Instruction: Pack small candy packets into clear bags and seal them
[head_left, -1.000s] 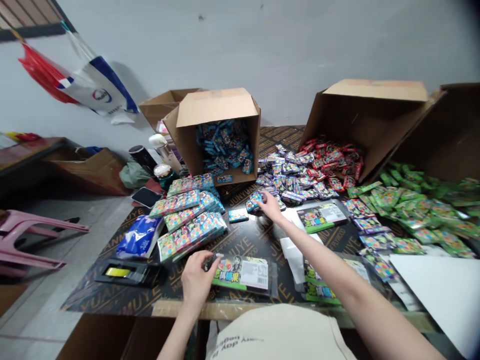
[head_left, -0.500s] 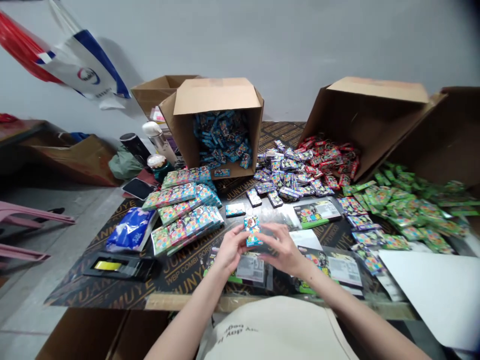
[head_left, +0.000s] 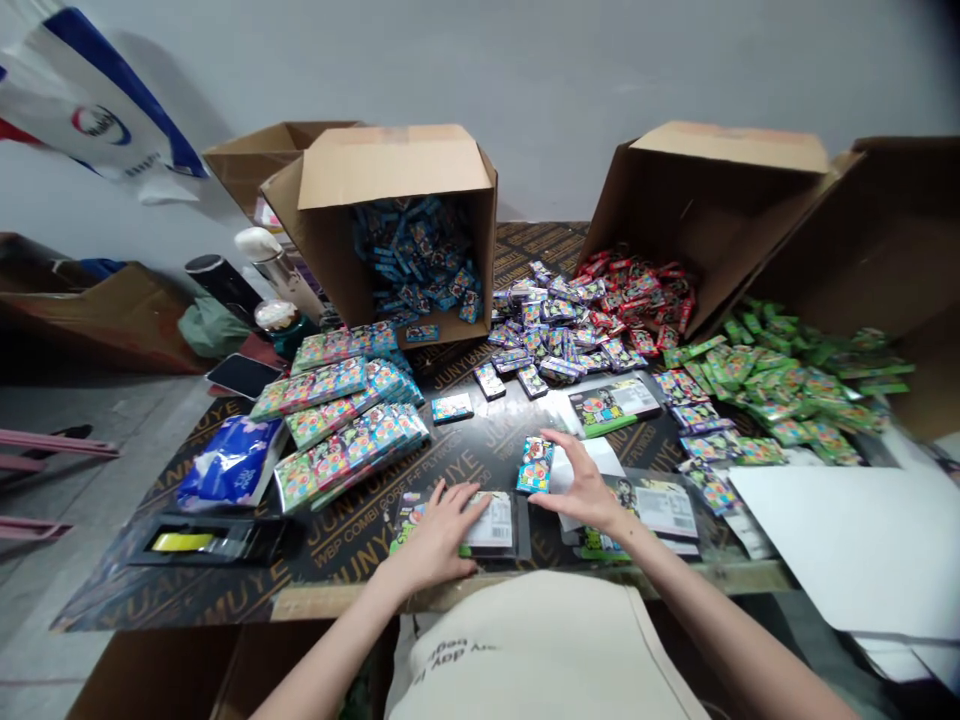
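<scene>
Between the thumb and fingertips of my right hand (head_left: 581, 488) a small blue box (head_left: 535, 465) with a colourful cartoon print is held upright, just above the table. My left hand (head_left: 441, 530) lies with fingers spread on a flat printed packet (head_left: 495, 522) in clear plastic near the table's front edge, and holds nothing. Under my right wrist lies another such packet (head_left: 667, 512), with a white sheet (head_left: 600, 458) beside it. Farther off, a third printed packet (head_left: 615, 405) and a small blue-and-white box (head_left: 452, 408) lie flat.
Stacked wrapped packs (head_left: 352, 450) stand at left beside a blue pouch (head_left: 234, 462) and a tape dispenser (head_left: 206, 540). An open carton (head_left: 469, 175) holds blue boxes. Purple (head_left: 555, 315), red (head_left: 637, 290) and green packets (head_left: 780, 385) lie heaped rightward. A white board (head_left: 847, 540) lies at right.
My left hand has let go of the small blue box and come down on the flat packet. The right hand keeps the box and has moved slightly right. The view has shifted.
</scene>
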